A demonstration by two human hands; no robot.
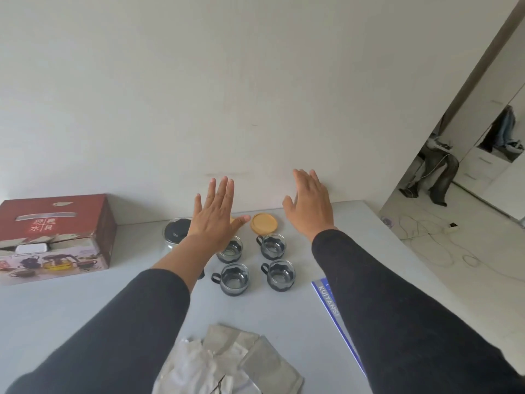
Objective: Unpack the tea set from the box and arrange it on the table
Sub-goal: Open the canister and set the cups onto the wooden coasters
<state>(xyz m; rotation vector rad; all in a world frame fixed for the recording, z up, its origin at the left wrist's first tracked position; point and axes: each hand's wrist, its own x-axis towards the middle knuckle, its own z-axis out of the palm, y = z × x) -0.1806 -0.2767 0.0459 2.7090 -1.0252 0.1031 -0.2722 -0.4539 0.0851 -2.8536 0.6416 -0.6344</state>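
Both hands, left hand (216, 216) and right hand (311, 206), hover flat and empty; square the cups (257, 261) gently toward six o'clock.

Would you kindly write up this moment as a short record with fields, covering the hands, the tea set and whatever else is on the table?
left hand: open, fingers straight, raised above the table, holding nothing
right hand: open, raised, holding nothing
cups: four glass cups with dark holders, upright, in a two-by-two group
teapot: dark lid, partly hidden behind the left forearm
wooden coaster: flat, behind the cups
box: red, at the table's left
wrapping paper: crumpled, near edge
blue booklet: under the right forearm
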